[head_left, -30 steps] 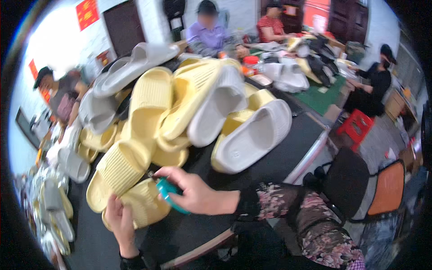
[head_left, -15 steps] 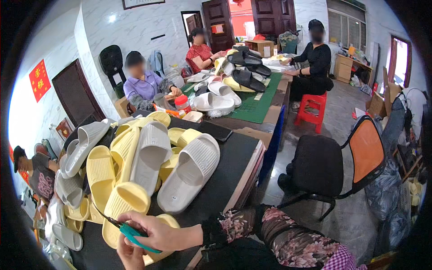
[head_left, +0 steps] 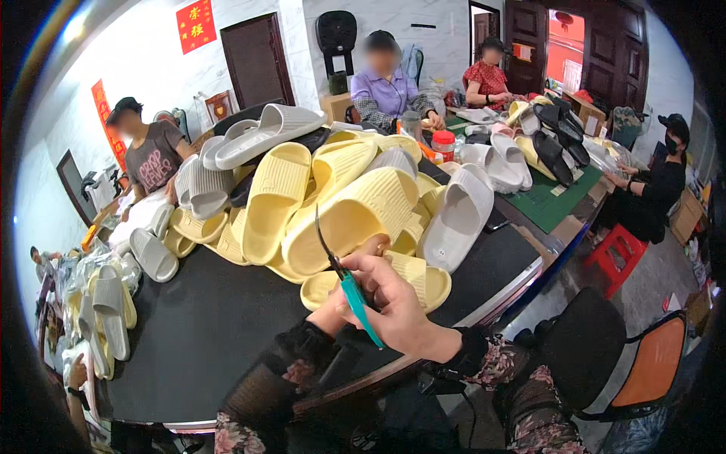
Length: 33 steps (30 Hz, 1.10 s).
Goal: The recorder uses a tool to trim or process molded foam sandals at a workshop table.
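Right hand (head_left: 395,306): we pinched snips (head_left: 355,303) by the worktop's (head_left: 189,333) near edge, maybe for reach.
Left hand (head_left: 331,309): near yellow slipper (head_left: 352,216); grip hidden, couldn't tell.

Pale, seemingly marbled walls (head_left: 448,57) flank a dark door (head_left: 259,60).

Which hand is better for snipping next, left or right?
Probably the right hand: it holds the teal snips, with the blades pointing up in front of a yellow slipper. The left hand, partly hidden behind the right, seems better placed for steadying that slipper.
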### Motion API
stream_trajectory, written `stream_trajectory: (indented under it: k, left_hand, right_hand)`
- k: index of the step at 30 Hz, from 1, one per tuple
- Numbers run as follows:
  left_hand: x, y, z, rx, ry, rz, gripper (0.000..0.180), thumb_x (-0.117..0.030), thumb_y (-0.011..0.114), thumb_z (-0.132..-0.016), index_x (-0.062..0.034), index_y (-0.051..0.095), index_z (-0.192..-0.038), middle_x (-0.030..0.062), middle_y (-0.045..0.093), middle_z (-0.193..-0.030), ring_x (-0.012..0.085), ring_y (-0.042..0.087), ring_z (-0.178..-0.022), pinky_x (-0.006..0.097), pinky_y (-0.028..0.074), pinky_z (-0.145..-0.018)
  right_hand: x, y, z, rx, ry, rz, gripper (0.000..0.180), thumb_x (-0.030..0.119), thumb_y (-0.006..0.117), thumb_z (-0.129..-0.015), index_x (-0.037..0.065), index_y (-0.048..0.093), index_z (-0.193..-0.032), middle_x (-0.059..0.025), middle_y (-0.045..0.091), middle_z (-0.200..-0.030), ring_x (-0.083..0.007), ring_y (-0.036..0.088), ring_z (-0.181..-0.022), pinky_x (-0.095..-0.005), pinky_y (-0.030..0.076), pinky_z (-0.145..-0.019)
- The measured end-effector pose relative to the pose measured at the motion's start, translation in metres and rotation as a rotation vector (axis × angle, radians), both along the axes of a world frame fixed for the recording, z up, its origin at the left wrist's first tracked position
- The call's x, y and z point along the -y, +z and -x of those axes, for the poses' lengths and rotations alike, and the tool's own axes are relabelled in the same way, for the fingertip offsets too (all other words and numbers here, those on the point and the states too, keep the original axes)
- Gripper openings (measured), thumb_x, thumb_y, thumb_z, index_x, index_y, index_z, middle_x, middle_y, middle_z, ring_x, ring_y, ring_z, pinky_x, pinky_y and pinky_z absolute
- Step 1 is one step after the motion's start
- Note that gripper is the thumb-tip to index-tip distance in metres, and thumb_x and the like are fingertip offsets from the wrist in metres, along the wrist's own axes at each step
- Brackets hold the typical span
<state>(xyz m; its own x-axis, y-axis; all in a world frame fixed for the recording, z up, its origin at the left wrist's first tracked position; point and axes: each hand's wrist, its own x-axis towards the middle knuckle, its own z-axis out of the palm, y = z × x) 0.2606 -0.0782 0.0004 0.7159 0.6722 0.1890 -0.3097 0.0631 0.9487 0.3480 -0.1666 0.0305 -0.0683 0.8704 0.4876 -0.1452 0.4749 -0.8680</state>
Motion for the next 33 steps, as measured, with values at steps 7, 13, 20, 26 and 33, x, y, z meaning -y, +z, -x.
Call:
stream_trajectory:
  k: [7, 13, 20, 26, 33]
  left_hand:
    - [-0.004, -0.007, -0.036, -0.340, 0.367, -0.428, 0.038, -0.016, 0.059, -0.092, -0.0058, 0.048, -0.127, 0.0074, 0.055, -0.104, 0.0133, 0.051, -0.101, 0.025, 0.041, -0.087]
    - [-0.032, -0.029, -0.018, -0.368, 0.244, -0.497, 0.034, -0.015, 0.060, -0.091, -0.0034, 0.050, -0.122, 0.0026, 0.051, -0.088, 0.0074, 0.049, -0.078, 0.022, 0.044, -0.067]
    - [-0.011, -0.018, 0.022, -0.118, 0.069, -0.101, 0.037, -0.007, 0.060, -0.087, -0.0030, 0.050, -0.123, 0.0013, 0.056, -0.090, 0.0088, 0.055, -0.080, 0.021, 0.047, -0.066]
    - [0.006, 0.003, 0.055, -0.546, 0.362, -0.777, 0.016, -0.013, 0.063, -0.081, 0.0013, 0.062, -0.089, 0.0151, 0.063, -0.071, 0.0212, 0.064, -0.067, 0.035, 0.049, -0.061]
    - [0.010, 0.012, 0.111, -0.585, 0.510, -0.715, 0.018, -0.010, 0.057, -0.085, 0.0000, 0.064, -0.099, 0.0201, 0.063, -0.076, 0.0242, 0.064, -0.067, 0.033, 0.050, -0.064]
  right_hand:
    - [0.002, -0.013, -0.012, -0.006, -0.033, 0.005, 0.044, 0.005, 0.065, -0.087, 0.003, 0.043, -0.125, -0.0012, 0.057, -0.089, -0.0032, 0.052, -0.067, -0.0169, 0.043, -0.058]
    - [0.006, -0.012, -0.006, 0.048, -0.066, -0.031, 0.044, 0.004, 0.065, -0.086, 0.003, 0.043, -0.124, -0.0010, 0.058, -0.089, -0.0035, 0.053, -0.068, -0.0171, 0.044, -0.058]
    - [0.009, -0.013, 0.002, 0.075, -0.067, 0.004, 0.045, 0.006, 0.065, -0.086, 0.003, 0.043, -0.126, -0.0012, 0.058, -0.089, -0.0033, 0.053, -0.067, -0.0172, 0.044, -0.057]
    - [0.008, -0.009, 0.007, 0.041, -0.036, 0.030, 0.046, 0.007, 0.065, -0.087, 0.004, 0.042, -0.127, -0.0027, 0.058, -0.091, -0.0038, 0.053, -0.066, -0.0171, 0.043, -0.055]
    - [0.000, -0.003, 0.035, -0.081, 0.157, 0.100, 0.044, 0.005, 0.057, -0.089, 0.006, 0.040, -0.129, -0.0040, 0.056, -0.084, -0.0055, 0.050, -0.056, -0.0174, 0.040, -0.044]
